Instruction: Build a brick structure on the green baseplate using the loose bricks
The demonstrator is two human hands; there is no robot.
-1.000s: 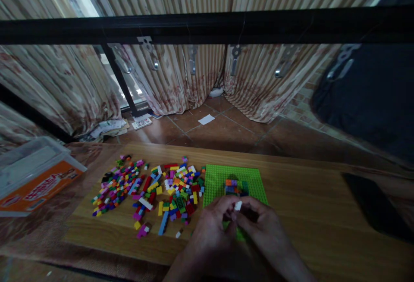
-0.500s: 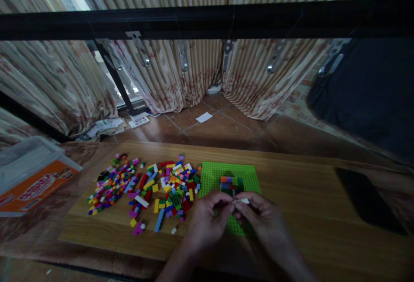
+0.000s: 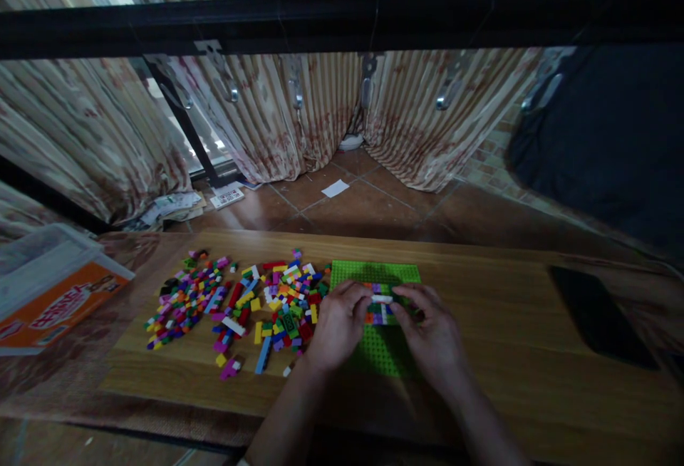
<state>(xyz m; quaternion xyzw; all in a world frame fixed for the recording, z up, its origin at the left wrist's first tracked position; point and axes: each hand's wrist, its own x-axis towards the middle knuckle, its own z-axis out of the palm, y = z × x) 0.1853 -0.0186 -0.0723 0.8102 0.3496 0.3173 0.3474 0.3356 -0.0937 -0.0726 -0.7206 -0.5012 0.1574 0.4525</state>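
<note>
Between my two hands a small white brick (image 3: pixel 381 299) lies level, over a block of coloured bricks (image 3: pixel 377 317) built on the green baseplate (image 3: pixel 382 359). My left hand (image 3: pixel 342 316) pinches the brick's left end between thumb and fingers. At the other end, my right hand (image 3: pixel 427 320) has its thumb and fingertips closed on it. Orange, purple, blue and green bricks show around the white one. Whether the white brick touches the bricks beneath it, I cannot tell.
Loose bricks (image 3: pixel 291 295) in many colours spread over the left of the wooden board (image 3: pixel 496 323). A clear tub with an orange label (image 3: pixel 69 302) stands at the far left. On the right lies a dark flat object (image 3: pixel 598 316). A dark rail (image 3: pixel 331 21) crosses above.
Both hands have moved forward from the baseplate's near part to the built block. The white brick, tilted between the fingertips before, now lies level over the block. The view has shifted slightly.
</note>
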